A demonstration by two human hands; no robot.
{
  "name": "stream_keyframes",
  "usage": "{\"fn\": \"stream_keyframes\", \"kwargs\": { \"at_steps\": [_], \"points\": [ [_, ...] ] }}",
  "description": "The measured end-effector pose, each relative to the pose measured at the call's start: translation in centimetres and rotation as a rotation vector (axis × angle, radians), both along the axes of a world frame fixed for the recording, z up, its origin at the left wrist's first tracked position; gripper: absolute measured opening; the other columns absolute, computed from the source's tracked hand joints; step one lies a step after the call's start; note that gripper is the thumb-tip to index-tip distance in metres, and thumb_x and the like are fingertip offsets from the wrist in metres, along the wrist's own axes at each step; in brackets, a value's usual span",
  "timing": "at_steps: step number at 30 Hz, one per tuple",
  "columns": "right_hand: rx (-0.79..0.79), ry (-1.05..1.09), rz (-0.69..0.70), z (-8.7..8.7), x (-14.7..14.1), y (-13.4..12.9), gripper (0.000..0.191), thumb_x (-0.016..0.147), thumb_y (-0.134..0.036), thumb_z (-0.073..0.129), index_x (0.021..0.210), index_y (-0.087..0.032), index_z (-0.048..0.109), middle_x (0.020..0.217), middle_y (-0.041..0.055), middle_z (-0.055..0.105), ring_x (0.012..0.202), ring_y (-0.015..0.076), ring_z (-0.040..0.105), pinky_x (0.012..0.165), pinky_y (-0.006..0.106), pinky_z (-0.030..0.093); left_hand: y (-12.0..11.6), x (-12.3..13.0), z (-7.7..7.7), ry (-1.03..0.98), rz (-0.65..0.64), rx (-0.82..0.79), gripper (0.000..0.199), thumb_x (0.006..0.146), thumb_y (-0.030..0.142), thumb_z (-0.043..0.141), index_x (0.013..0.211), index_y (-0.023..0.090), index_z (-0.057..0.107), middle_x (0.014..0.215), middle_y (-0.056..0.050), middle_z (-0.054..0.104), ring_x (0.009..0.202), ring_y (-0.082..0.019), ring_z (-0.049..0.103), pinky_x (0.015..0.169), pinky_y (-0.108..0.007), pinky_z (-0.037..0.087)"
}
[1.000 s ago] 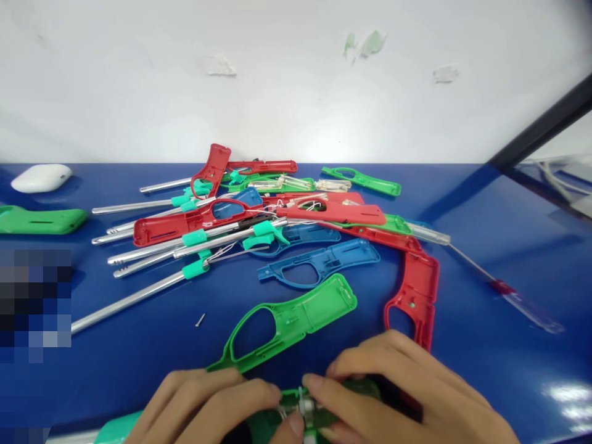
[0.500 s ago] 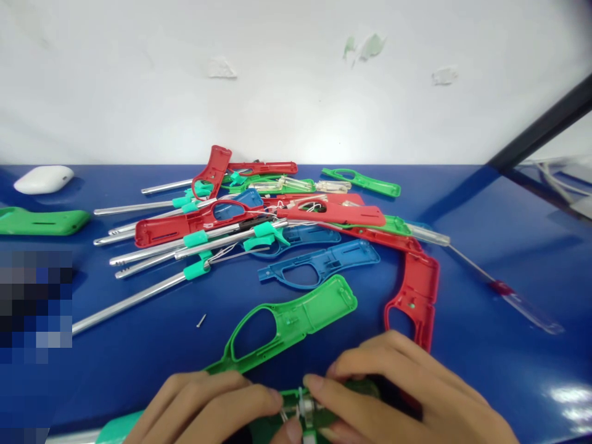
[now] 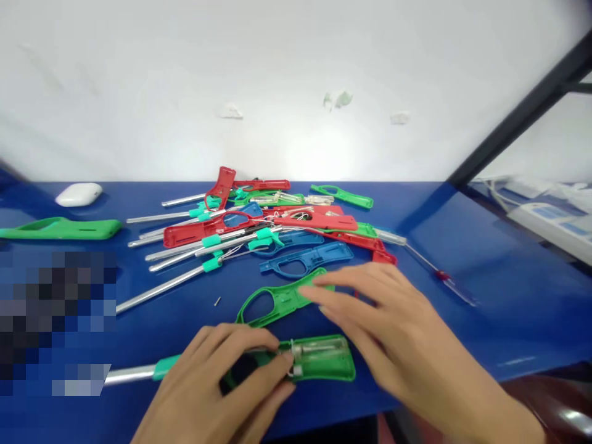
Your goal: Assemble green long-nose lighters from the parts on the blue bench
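Note:
My left hand [image 3: 235,376] curls over a green lighter body [image 3: 326,361] near the front of the table, fingers bent onto the parts inside it. A clear fuel tank [image 3: 319,348] lies in its handle, and a teal collar [image 3: 166,367] with a silver tube [image 3: 129,374] sticks out on the left. My right hand [image 3: 379,327] is open, fingers stretched toward the handle end of an empty green half shell [image 3: 291,299]. Whether the fingertips touch that shell I cannot tell.
Behind lies a pile of lighter parts: red shells [image 3: 319,219], blue shells [image 3: 309,258] and several silver tubes [image 3: 166,287]. A screwdriver [image 3: 456,290] is at the right, a screw [image 3: 217,301] left of centre. A white case [image 3: 78,195] and another green shell [image 3: 87,229] sit at the left.
My right hand has left the lighter body and moved up and outward to the empty green shell. My left hand stays on the lighter body. The view has shifted, showing more of the table's front.

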State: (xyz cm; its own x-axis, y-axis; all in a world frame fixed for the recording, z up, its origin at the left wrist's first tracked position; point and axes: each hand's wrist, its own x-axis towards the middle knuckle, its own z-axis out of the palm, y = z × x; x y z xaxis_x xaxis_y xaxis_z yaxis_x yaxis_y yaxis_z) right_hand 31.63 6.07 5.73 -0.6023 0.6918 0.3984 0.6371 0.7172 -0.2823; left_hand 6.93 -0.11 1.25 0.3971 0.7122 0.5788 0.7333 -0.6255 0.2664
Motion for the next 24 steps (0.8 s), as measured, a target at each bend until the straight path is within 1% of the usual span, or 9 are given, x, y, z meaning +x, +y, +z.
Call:
{"fn": "stream_keyframes", "kwargs": {
  "at_steps": [1,3,7,10,12,14,17,21,24],
  "points": [
    [-0.026,-0.072,0.007,0.1,0.1,0.5,0.037,0.108,-0.016,0.054,0.139,-0.030,0.068,0.135,0.0018,0.073,0.122,0.0200,0.067,0.108,0.040,0.052,-0.2,0.0,0.3,0.025,0.002,-0.035,0.019,0.102,0.025,0.065,0.117,0.032,0.073,0.109,0.004,0.072,0.095,-0.009,0.068,0.084,-0.022,0.056],
    [-0.060,-0.129,0.058,-0.2,0.0,1.4,0.031,0.107,-0.020,0.059,0.136,-0.028,0.070,0.135,0.0046,0.072,0.129,0.0240,0.065,0.110,0.047,0.051,-0.6,-0.3,0.7,-0.003,0.052,0.004,0.018,0.102,0.026,0.065,0.118,0.030,0.072,0.114,0.001,0.070,0.101,-0.010,0.069,0.088,-0.022,0.058],
    [-0.020,-0.081,0.087,-1.9,0.0,2.8,0.015,0.106,-0.021,0.062,0.115,-0.027,0.073,0.122,0.0020,0.076,0.115,0.0216,0.071,0.101,0.041,0.056,-0.8,-1.7,1.0,-0.086,0.227,0.107,0.019,0.103,0.017,0.060,0.119,0.025,0.068,0.117,-0.001,0.064,0.102,-0.005,0.068,0.092,-0.014,0.055],
    [0.010,-0.035,0.103,-3.0,0.5,3.1,0.014,0.108,-0.021,0.058,0.107,-0.027,0.071,0.121,-0.0005,0.076,0.111,0.0193,0.072,0.097,0.037,0.055,0.0,-3.0,1.3,-0.099,0.330,0.149,0.020,0.104,0.023,0.060,0.121,0.027,0.069,0.122,0.001,0.065,0.108,-0.004,0.068,0.099,-0.010,0.051],
    [0.029,-0.012,0.135,-3.3,0.9,3.0,0.016,0.109,-0.019,0.056,0.108,-0.029,0.069,0.120,-0.0027,0.077,0.111,0.0175,0.072,0.097,0.034,0.053,0.6,-3.8,1.4,-0.053,0.343,0.144,0.020,0.105,0.029,0.058,0.121,0.029,0.070,0.125,0.003,0.068,0.113,-0.003,0.069,0.104,-0.008,0.048],
    [0.071,0.044,0.144,-3.4,1.0,2.8,0.015,0.111,-0.020,0.054,0.108,-0.029,0.066,0.116,-0.0049,0.078,0.108,0.0153,0.073,0.098,0.031,0.051,1.1,-4.3,1.3,0.031,0.330,0.137,0.023,0.105,0.036,0.057,0.122,0.029,0.071,0.128,0.004,0.071,0.118,-0.004,0.069,0.108,-0.008,0.046],
    [0.154,0.161,0.061,-2.9,0.8,2.4,0.016,0.113,-0.029,0.050,0.102,-0.028,0.061,0.095,-0.0073,0.078,0.090,0.0114,0.075,0.090,0.026,0.050,1.3,-4.8,1.1,0.113,0.258,0.132,0.026,0.103,0.041,0.061,0.124,0.029,0.070,0.124,0.006,0.074,0.114,-0.003,0.070,0.112,-0.008,0.043],
    [0.143,0.223,-0.020,-2.5,0.9,1.9,0.021,0.112,-0.031,0.050,0.094,-0.028,0.060,0.077,-0.0086,0.070,0.064,0.0077,0.070,0.069,0.018,0.052,1.4,-5.3,0.7,0.123,0.117,0.126,0.028,0.100,0.031,0.065,0.128,0.031,0.067,0.121,0.009,0.075,0.113,-0.005,0.068,0.109,-0.014,0.047],
    [0.132,0.249,-0.082,-2.7,1.2,1.4,0.014,0.110,-0.031,0.053,0.098,-0.030,0.060,0.079,-0.0079,0.071,0.062,0.0087,0.068,0.068,0.016,0.054,1.2,-5.7,0.2,0.169,0.083,0.043,0.036,0.100,0.024,0.061,0.135,0.030,0.065,0.126,0.007,0.074,0.122,-0.008,0.065,0.110,-0.019,0.049]
  ]
}}
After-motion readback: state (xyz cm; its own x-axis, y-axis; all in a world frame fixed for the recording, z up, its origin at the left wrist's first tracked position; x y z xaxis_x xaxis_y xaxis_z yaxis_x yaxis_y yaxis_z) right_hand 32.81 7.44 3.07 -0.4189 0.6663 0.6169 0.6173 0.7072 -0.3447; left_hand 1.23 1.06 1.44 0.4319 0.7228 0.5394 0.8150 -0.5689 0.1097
